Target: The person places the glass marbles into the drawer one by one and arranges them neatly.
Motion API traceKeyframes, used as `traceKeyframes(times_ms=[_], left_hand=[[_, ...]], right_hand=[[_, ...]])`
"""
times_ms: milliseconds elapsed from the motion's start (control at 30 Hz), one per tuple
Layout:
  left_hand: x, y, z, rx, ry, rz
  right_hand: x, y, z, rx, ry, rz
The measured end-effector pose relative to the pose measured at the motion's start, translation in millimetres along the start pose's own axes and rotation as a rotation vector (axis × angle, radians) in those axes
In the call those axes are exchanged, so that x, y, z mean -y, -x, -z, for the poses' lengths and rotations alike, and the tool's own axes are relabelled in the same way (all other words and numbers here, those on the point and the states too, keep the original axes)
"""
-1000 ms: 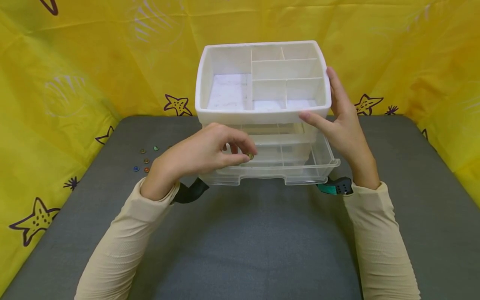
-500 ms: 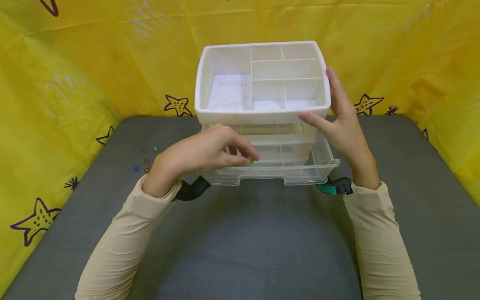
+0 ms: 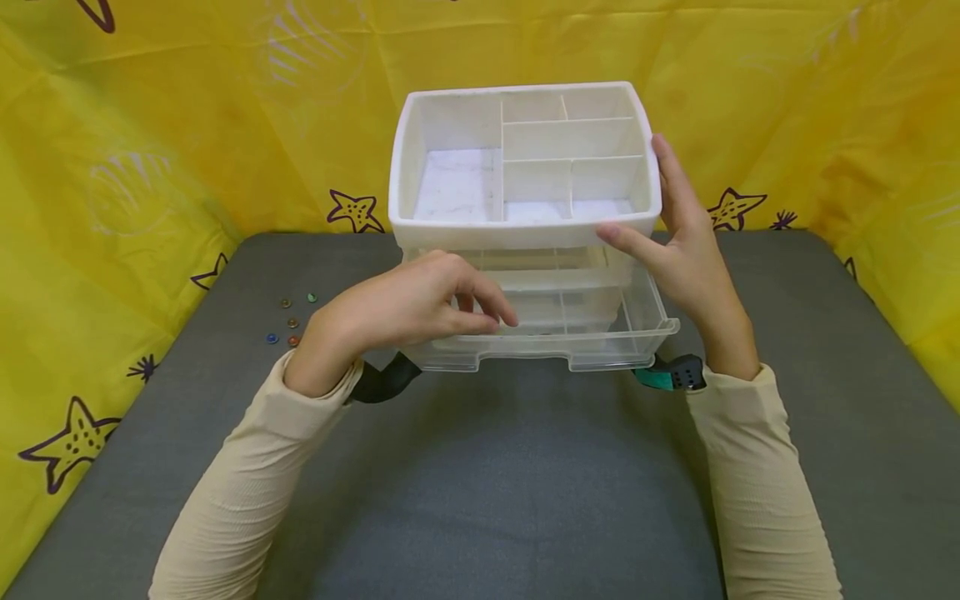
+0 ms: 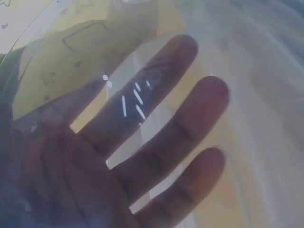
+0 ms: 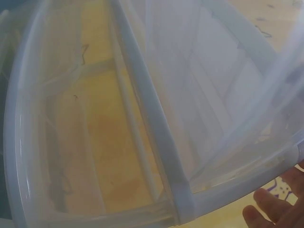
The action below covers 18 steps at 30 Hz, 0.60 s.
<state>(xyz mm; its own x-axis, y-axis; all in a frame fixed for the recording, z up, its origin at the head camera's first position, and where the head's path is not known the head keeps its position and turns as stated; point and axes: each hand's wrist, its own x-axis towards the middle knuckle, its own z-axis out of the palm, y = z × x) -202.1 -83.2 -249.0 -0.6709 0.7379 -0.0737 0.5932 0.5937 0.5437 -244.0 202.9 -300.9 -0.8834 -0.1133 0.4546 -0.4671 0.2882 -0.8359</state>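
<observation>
A small plastic organizer stands at the back of the grey mat, with a white divided top tray point(image 3: 525, 229) and a clear drawer point(image 3: 600, 343) pulled out below it. My left hand point(image 3: 450, 304) hovers over the left part of the drawer and holds nothing that I can see. In the left wrist view its fingers point(image 4: 161, 137) are straight and spread. My right hand point(image 3: 686, 250) braces the tray's right front corner, thumb on the front rim, fingers straight along the side. The right wrist view shows the clear drawer wall point(image 5: 142, 118) close up and one fingertip point(image 5: 270, 209).
Several small coloured beads point(image 3: 291, 321) lie on the grey mat point(image 3: 525, 483) to the left of the organizer. Yellow cloth point(image 3: 150, 125) with star prints walls in the back and both sides. Wrist straps show under both sleeves.
The small bead pinched in my left fingers over the drawer is no longer seen, and those fingers have straightened. The right hand and organizer have not moved.
</observation>
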Motion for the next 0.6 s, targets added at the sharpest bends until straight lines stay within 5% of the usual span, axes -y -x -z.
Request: traceKeyframes(times_ms=[600], left_hand=[[9.7,20.3,-13.1,-0.467,-0.060,-0.244]], right_hand=[[-0.8,0.6,0.3,0.001,0.013,0.007]])
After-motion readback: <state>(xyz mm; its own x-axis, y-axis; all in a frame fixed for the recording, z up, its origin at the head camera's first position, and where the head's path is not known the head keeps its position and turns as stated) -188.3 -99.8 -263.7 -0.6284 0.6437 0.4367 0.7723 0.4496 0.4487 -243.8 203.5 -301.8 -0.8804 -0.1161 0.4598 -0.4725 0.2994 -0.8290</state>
